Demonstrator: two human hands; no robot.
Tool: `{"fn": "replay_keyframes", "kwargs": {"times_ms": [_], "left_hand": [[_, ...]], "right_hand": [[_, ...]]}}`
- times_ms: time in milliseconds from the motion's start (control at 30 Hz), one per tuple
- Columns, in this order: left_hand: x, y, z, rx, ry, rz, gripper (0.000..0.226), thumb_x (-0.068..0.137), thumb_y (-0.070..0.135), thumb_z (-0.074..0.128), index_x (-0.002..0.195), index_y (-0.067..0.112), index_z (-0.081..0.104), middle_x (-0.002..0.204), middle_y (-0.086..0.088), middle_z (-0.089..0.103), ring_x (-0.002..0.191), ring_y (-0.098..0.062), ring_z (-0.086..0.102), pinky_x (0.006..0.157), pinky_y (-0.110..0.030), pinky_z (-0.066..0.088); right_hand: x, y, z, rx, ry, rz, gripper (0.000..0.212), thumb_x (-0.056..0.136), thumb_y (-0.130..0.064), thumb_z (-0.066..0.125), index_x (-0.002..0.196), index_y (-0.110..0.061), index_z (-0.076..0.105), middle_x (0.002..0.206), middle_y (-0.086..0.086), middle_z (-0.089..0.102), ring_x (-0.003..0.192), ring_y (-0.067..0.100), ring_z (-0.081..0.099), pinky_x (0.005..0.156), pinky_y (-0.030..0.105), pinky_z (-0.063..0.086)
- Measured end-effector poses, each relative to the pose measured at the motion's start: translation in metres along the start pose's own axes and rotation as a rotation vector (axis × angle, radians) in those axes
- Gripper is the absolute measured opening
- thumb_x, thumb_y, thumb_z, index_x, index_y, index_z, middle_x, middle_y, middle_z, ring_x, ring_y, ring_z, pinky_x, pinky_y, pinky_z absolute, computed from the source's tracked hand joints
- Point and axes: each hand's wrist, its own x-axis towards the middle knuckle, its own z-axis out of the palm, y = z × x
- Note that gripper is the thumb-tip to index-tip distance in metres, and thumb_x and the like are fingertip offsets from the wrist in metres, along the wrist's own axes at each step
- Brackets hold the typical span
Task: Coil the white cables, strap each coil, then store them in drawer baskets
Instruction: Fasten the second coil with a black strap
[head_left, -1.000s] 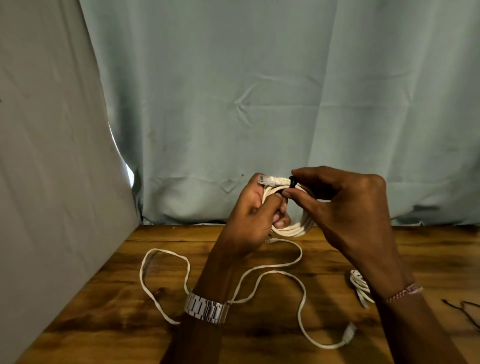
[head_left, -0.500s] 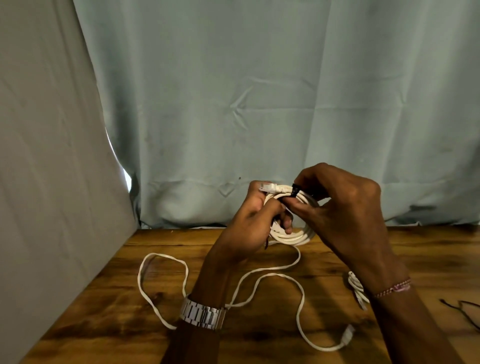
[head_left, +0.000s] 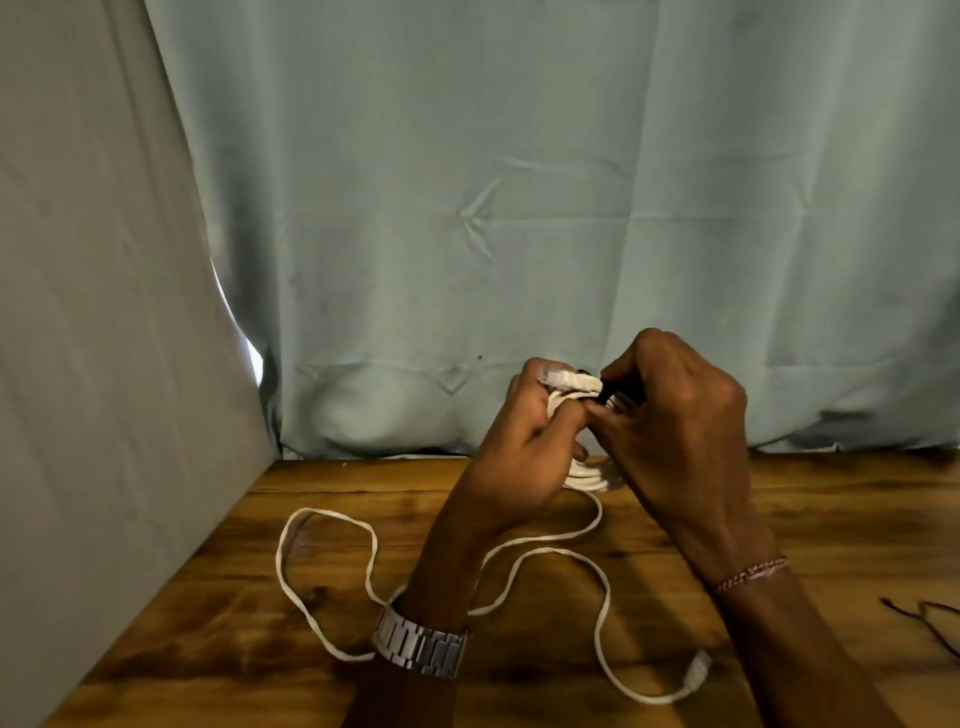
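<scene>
Fingers (head_left: 613, 410) hide most of the coil (head_left: 592, 480).

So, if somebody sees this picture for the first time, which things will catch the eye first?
First, the two hands meeting above the far edge of the wooden table: the left hand grips a white cable coil, and the right hand pinches a black strap at the coil's top. Next, the loose white cable winding over the table, and the metal watch on the left wrist.
</scene>
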Motion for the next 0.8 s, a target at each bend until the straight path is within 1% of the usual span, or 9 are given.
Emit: {"fn": "replay_keyframes", "kwargs": {"times_ms": [67,167,233,300,367,500,600,700,800], "left_hand": [[0.001,0.000,0.002,-0.003,0.014,0.001,0.017,0.105,0.020,0.045,0.120,0.023,0.052,0.123,-0.011,0.056,0.091,-0.011,0.063,0.074,-0.015,0.053],[0.002,-0.002,0.005,-0.043,0.020,0.026,0.032,0.090,0.034,0.052,0.121,0.026,0.056,0.128,-0.005,0.057,0.107,-0.012,0.064,0.097,-0.036,0.055],[0.002,-0.004,0.007,-0.065,0.045,0.049,0.035,0.085,0.036,0.056,0.118,0.024,0.059,0.124,-0.004,0.060,0.109,-0.014,0.064,0.099,-0.039,0.054],[0.003,-0.004,0.007,-0.059,0.101,0.097,0.029,0.088,0.032,0.065,0.115,0.020,0.062,0.117,-0.006,0.064,0.106,-0.017,0.066,0.095,-0.038,0.055],[0.004,-0.005,0.003,-0.073,0.162,0.131,0.023,0.092,0.020,0.070,0.113,0.015,0.066,0.111,-0.008,0.068,0.101,-0.018,0.068,0.090,-0.038,0.058],[0.002,-0.004,-0.006,-0.166,0.176,0.123,0.019,0.089,0.008,0.072,0.108,0.006,0.072,0.099,-0.011,0.073,0.089,-0.025,0.073,0.073,-0.039,0.063],[0.001,-0.005,-0.014,-0.189,0.170,0.109,0.019,0.089,0.007,0.071,0.108,0.004,0.072,0.101,-0.013,0.072,0.084,-0.027,0.074,0.065,-0.038,0.062],[0.000,-0.006,-0.020,-0.187,0.174,0.096,0.020,0.090,0.008,0.070,0.110,0.003,0.071,0.092,-0.013,0.074,0.075,-0.025,0.074,0.060,-0.037,0.060],[-0.001,-0.007,-0.028,-0.159,0.208,0.122,0.021,0.090,0.011,0.072,0.110,0.006,0.072,0.086,-0.010,0.075,0.068,-0.025,0.074,0.060,-0.037,0.060]], "right_hand": [[0.000,0.001,0.000,-0.004,0.003,0.001,0.034,0.068,-0.015,0.091,0.082,-0.001,0.063,0.076,0.014,0.065,0.063,0.024,0.061,0.053,0.034,0.054],[0.000,0.004,0.000,0.008,0.004,-0.002,0.034,0.067,-0.014,0.091,0.082,0.000,0.064,0.077,0.015,0.066,0.064,0.025,0.063,0.056,0.034,0.056],[0.001,0.004,0.001,0.019,0.013,-0.005,0.030,0.070,-0.011,0.089,0.081,0.000,0.064,0.076,0.016,0.067,0.063,0.026,0.063,0.055,0.035,0.056],[0.001,0.003,0.002,0.018,0.021,-0.017,0.026,0.070,-0.002,0.088,0.078,0.000,0.063,0.073,0.015,0.065,0.060,0.026,0.061,0.052,0.037,0.056],[0.001,0.001,0.003,0.019,0.013,-0.028,0.025,0.070,0.001,0.087,0.077,0.000,0.063,0.071,0.015,0.065,0.059,0.027,0.061,0.051,0.037,0.055],[0.000,-0.002,0.003,0.021,-0.008,-0.033,0.024,0.070,-0.003,0.088,0.079,-0.001,0.065,0.074,0.014,0.067,0.063,0.025,0.063,0.060,0.024,0.046],[0.002,-0.007,0.002,0.039,-0.080,-0.039,0.024,0.072,-0.009,0.088,0.083,-0.003,0.068,0.078,0.012,0.068,0.066,0.023,0.063,0.061,0.024,0.048],[0.007,-0.013,-0.006,0.060,-0.209,-0.002,0.020,0.076,-0.015,0.086,0.088,-0.010,0.072,0.082,0.006,0.069,0.071,0.018,0.062,0.063,0.020,0.046],[0.013,-0.014,-0.022,0.122,-0.298,0.038,0.029,0.078,-0.033,0.083,0.103,-0.018,0.077,0.098,0.001,0.075,0.086,0.013,0.067,0.074,0.024,0.054]]}}
